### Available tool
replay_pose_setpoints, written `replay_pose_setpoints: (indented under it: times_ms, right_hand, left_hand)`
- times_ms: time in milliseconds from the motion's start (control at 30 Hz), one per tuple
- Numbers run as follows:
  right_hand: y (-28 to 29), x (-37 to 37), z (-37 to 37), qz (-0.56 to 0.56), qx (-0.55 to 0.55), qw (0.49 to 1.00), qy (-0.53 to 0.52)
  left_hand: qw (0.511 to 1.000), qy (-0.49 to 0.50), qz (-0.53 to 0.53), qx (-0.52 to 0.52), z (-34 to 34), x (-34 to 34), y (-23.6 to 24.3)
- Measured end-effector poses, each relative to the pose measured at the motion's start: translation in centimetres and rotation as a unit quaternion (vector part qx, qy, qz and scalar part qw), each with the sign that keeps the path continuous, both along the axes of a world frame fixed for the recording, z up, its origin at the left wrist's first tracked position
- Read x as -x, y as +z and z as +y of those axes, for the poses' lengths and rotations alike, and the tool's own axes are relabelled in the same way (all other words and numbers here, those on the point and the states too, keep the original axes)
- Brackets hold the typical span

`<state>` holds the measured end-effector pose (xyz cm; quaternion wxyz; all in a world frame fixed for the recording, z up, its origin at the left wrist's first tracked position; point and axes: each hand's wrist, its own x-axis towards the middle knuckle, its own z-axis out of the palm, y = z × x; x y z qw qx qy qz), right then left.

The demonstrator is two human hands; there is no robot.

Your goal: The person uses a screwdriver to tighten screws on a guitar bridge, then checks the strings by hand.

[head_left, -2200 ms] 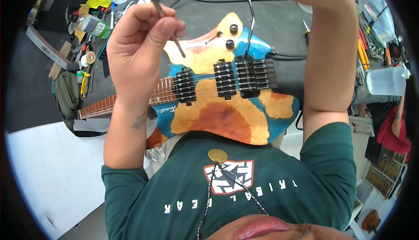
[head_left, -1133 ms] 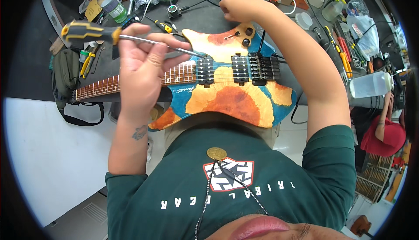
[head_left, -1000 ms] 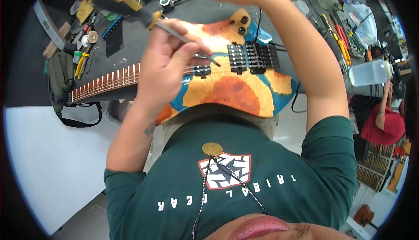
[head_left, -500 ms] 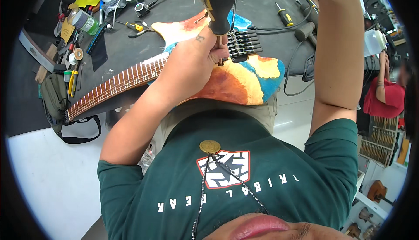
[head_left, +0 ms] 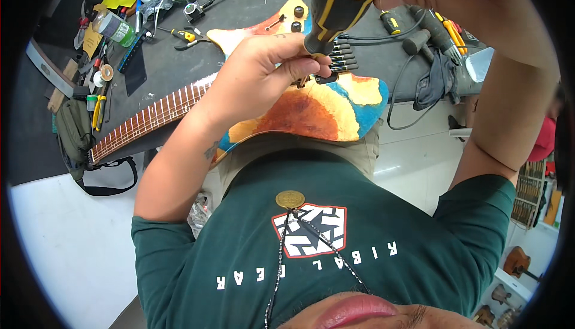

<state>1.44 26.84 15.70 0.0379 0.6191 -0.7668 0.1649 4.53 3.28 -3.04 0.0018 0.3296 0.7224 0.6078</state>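
Observation:
A black-and-yellow screwdriver [head_left: 340, 8] stands tilted over an electric guitar [head_left: 299, 116], its handle leaning up to the right. My right hand [head_left: 443, 5] grips the upper part of that handle at the top edge, partly out of view. My left hand [head_left: 257, 71] is closed, thumb and fingers pinching around the screwdriver's shaft just below the handle. Those fingers hide most of the shaft and its tip. The guitar has a red, cream and blue body lying against my lap and the bench edge. Its black bridge [head_left: 342, 59] shows right of my left fingers; the fretted neck [head_left: 156, 113] runs left.
On the dark workbench [head_left: 173, 68] lie yellow-handled pliers [head_left: 187, 38], a mallet [head_left: 417, 43], another screwdriver [head_left: 390, 22] and cables. Bottles, tape and tools crowd the left, beside a green pouch [head_left: 75, 128]. A person in red [head_left: 542, 140] is at far right.
The screwdriver has tilted, its handle swinging right and showing its end. My right hand has come lower into view around it, and my right arm has moved right. Two guitar knobs now show.

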Motion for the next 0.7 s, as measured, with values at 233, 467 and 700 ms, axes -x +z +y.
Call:
replay_pose_setpoints:
  times_ms: [233, 467, 700]
  right_hand:
    - [0.6, 0.0, -0.3, 0.043, -0.029, 0.999, 0.010]
    - [0.8, -0.4, -1.2, 0.066, -0.042, 0.997, 0.022]
    - [1.0, -0.4, -1.6, 0.078, -0.049, 0.995, 0.030]
  left_hand:
    - [0.996, 0.035, -0.076, 0.023, -0.2, 0.0, -0.6]
    - [0.997, -0.051, -0.046, 0.029, -0.7, 0.7, 0.2]
    - [0.995, 0.017, -0.102, 0.003, 0.0, 0.6, 0.0]
